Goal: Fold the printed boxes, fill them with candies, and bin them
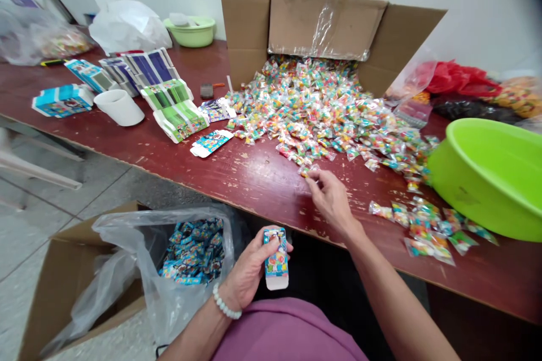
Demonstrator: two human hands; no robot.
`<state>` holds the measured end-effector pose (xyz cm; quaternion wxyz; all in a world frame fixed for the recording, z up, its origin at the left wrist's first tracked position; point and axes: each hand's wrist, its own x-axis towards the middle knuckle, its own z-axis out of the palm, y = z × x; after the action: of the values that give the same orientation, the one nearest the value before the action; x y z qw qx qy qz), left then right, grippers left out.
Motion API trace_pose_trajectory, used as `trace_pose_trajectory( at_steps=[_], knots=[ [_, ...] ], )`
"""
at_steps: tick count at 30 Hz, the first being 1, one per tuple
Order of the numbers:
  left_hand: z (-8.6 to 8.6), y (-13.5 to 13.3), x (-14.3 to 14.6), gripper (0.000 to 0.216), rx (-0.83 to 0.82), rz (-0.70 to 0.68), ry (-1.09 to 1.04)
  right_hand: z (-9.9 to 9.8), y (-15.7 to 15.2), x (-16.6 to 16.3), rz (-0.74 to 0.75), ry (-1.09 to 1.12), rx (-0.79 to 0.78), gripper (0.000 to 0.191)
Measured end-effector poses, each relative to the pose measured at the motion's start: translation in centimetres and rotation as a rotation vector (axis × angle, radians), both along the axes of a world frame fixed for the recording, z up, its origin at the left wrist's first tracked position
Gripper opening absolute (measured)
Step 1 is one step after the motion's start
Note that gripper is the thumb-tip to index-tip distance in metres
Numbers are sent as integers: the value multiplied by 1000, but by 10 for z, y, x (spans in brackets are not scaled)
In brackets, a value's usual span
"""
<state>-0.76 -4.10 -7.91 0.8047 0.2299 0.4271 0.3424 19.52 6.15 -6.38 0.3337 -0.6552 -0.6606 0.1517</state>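
Observation:
My left hand (249, 271) is closed round a small blue printed box (276, 258), held upright near my lap below the table edge. My right hand (330, 194) reaches over the red table (254, 180) and pinches a small clear candy packet (308, 170) at the near edge of a big pile of colourful candy packets (313, 107). The pile spills out of an open cardboard carton (326, 28) lying on its side at the back.
A lime green basin (486, 175) stands at the right, loose packets (423, 225) in front of it. Flat box blanks (169, 101) and a white roll (118, 107) lie at the left. On the floor, a plastic-lined carton (190, 248) holds filled blue boxes.

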Motion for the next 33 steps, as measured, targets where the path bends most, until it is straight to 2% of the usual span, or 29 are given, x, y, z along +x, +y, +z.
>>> trace_pose_trajectory(
  at_steps=[1, 3, 7, 9, 12, 14, 16, 18, 20, 22, 26, 33],
  knots=[
    [-3, -3, -5, 37, 0, -27, 7, -2, 12, 7, -91, -117, -21, 24],
    [-8, -7, -19, 38, -6, -106, 41, -9, 28, 16, -151, -204, -56, 26],
    [-15, -1, -61, 33, 109, -266, 286, -20, 32, 20, -118, -239, -98, 22],
    [-18, 6, -81, 30, 211, -441, 458, -23, 25, 19, -72, -222, -83, 18],
    [-22, 16, -101, 37, 298, -758, 613, -24, 14, 16, -1, -23, -73, 18],
    [-23, 19, -104, 37, 258, -856, 568, -22, 5, 13, 11, 268, -148, 22],
    [-18, 21, -99, 35, 197, -781, 443, -17, -6, 7, 17, 601, -270, 29],
    [-8, 23, -88, 33, 202, -583, 332, -10, -19, 0, 49, 854, -375, 33],
    [7, 27, -73, 30, 259, -396, 280, -2, -32, -7, 106, 984, -438, 34],
    [20, 30, -59, 31, 301, -314, 253, 7, -44, -14, 152, 1036, -472, 34],
    [35, 30, -41, 31, 333, -306, 188, 19, -58, -23, 191, 1044, -488, 36],
    [40, 24, -33, 32, 331, -304, 190, 28, -68, -25, 278, 993, -419, 35]
  ],
)
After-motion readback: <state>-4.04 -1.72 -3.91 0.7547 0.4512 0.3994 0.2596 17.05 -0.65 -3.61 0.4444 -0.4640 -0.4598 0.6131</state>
